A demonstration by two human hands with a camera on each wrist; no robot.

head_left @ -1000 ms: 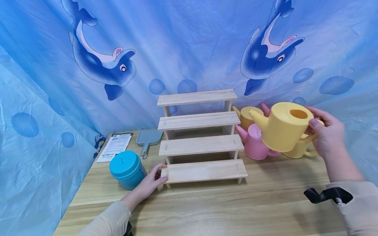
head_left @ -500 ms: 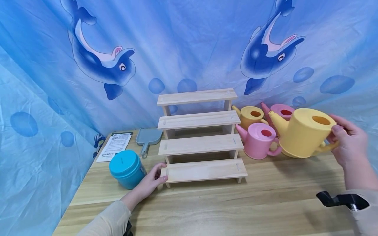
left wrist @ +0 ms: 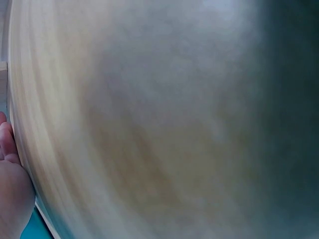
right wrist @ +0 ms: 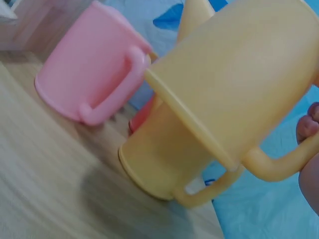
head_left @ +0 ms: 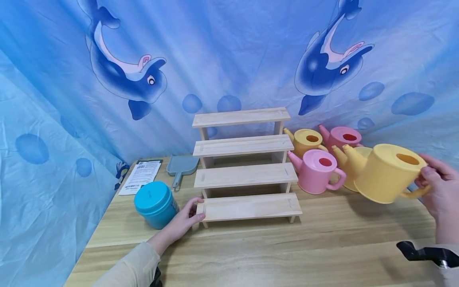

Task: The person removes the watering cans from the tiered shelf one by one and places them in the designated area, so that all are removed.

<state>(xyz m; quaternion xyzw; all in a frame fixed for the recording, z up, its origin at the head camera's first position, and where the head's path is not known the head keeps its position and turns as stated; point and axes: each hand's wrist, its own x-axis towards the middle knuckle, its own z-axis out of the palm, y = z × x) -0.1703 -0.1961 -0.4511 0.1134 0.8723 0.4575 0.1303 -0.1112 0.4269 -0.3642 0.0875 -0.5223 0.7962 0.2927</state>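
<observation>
My right hand (head_left: 442,189) grips a yellow watering can (head_left: 389,175) by its handle, spout pointing left. In the right wrist view its base hangs above the tabletop, overlapping a second yellow watering can (right wrist: 159,144) that stands behind it. A pink watering can (head_left: 315,175) stands to their left; another yellow can (head_left: 303,147) and a darker pink can (head_left: 342,135) are farther back. My left hand (head_left: 183,221) pinches the left end of the lowest shelf of a stepped wooden stand (head_left: 247,207). The left wrist view shows only part of that hand and blurred wood.
A turquoise lidded tub (head_left: 155,205) stands by my left wrist. Behind it lie a grey-blue dustpan (head_left: 181,164) and a printed paper packet (head_left: 141,177). A blue dolphin curtain (head_left: 244,59) closes off the back of the wooden table (head_left: 251,251).
My right hand has carried the yellow watering can right and downward, uncovering the pink cans and part of the other yellow one. The left hand keeps its hold on the stand.
</observation>
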